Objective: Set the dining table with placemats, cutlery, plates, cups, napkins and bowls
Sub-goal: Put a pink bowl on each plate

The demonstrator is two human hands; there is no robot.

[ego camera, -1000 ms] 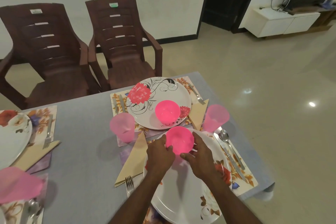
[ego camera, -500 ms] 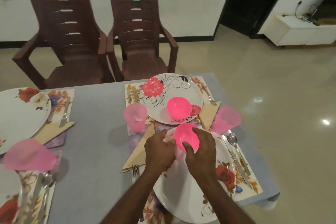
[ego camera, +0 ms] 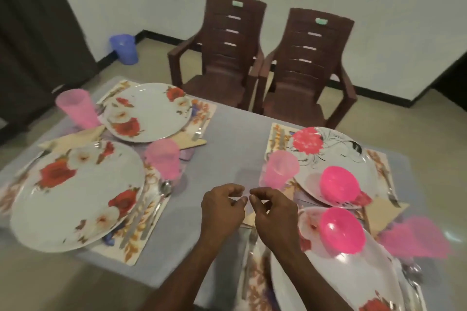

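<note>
A: We see our left hand (ego camera: 222,206) and right hand (ego camera: 271,212) side by side over the table (ego camera: 227,144), fingers loosely curled, holding nothing.

B: The near bowl (ego camera: 342,230), mouth tilted toward us, sits on the plate (ego camera: 336,283) right of our hands. Beyond, another bowl (ego camera: 338,185).

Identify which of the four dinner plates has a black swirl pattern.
The far-right round white plate, holding a pink plastic bowl: one pink flower with black swirls. The other three show red and white flowers.
</note>
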